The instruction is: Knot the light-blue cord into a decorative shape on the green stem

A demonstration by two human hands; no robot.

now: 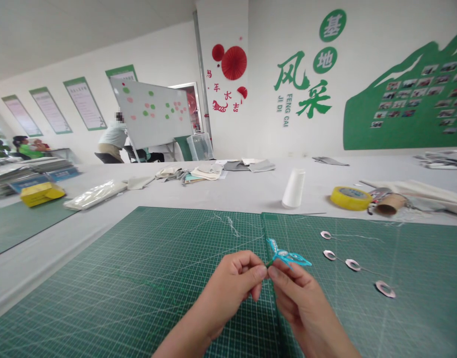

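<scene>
Above the seam between two green cutting mats, my left hand and my right hand meet with their fingertips almost touching. A bright blue flower-like ornament with open, looped petals and pale bead-like dots rises from between them. Its short dark green stem is pinched in my left thumb and forefinger. My right thumb and fingers close on the ornament's base, hiding part of it. Right of my hands, several small pale pink oval rings lie on the mat, some with thin wire or thread tails.
White thread lies loose on the left cutting mat. Beyond the mats stand a white thread cone, a yellow tape roll and a cardboard tube. Fabric pieces and a yellow box are farther left. People sit in the background.
</scene>
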